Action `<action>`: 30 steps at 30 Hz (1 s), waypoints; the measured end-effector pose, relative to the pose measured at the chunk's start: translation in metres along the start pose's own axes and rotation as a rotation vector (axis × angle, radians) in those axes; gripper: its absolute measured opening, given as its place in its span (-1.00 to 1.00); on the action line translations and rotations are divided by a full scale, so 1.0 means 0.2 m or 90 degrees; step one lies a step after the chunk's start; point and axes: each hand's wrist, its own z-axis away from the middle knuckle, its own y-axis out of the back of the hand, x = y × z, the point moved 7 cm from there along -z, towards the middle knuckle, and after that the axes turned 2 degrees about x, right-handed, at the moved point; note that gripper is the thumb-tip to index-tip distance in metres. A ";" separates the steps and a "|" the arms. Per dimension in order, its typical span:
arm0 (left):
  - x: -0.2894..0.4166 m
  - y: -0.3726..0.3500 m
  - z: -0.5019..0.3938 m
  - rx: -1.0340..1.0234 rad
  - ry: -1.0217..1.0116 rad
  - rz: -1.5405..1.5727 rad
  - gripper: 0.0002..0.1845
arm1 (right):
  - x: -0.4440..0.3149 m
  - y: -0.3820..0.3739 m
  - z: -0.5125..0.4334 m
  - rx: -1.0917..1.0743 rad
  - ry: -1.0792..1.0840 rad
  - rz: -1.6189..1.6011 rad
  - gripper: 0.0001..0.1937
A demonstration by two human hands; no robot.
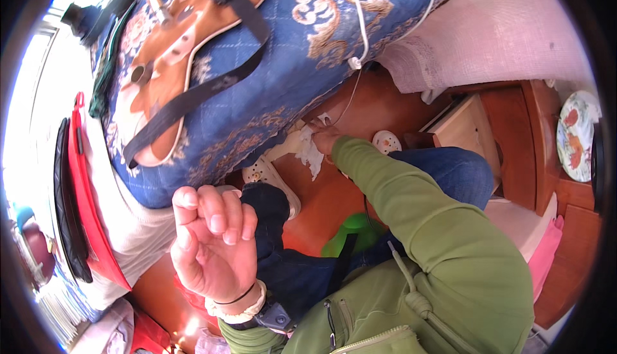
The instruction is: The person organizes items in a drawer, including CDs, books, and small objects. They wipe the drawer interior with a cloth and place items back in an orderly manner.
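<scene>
My right hand reaches down to the reddish-brown floor beside the bed. Its fingers are on a crumpled, torn-edged white tissue, which shows on both sides of them; the palm side is hidden. Raised close to the camera, my left hand is empty, palm up with the fingers loosely bent and the thumb apart. A pale scrunchie and a black wrist device circle that wrist. White clogs are on my feet, one on either side of the tissue.
A bed with a blue patterned cover overhangs the floor. On it lie a tan padded article with a black strap and a white cable. To the right, an open drawer juts from a wooden cabinet. Something green sits below me.
</scene>
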 end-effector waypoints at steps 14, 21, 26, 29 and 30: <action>-0.16 -0.07 0.01 -0.054 -0.030 -0.610 -0.63 | -0.65 1.26 0.56 -0.197 0.355 -0.117 -0.55; -0.47 -0.28 0.00 -0.180 -0.043 -0.761 -0.38 | -0.66 1.80 1.05 0.179 0.216 -0.750 -0.64; -0.76 -0.49 0.11 -0.370 0.168 -0.285 -0.12 | -0.46 2.01 1.33 0.481 0.185 -0.632 -0.68; -0.81 -0.53 0.10 -0.413 0.234 -0.250 -0.09 | -0.11 2.10 1.64 0.605 0.170 -0.503 -0.71; -0.83 -0.51 0.08 -0.390 0.232 -0.279 -0.14 | 0.10 2.07 1.73 0.658 0.118 -0.692 -0.74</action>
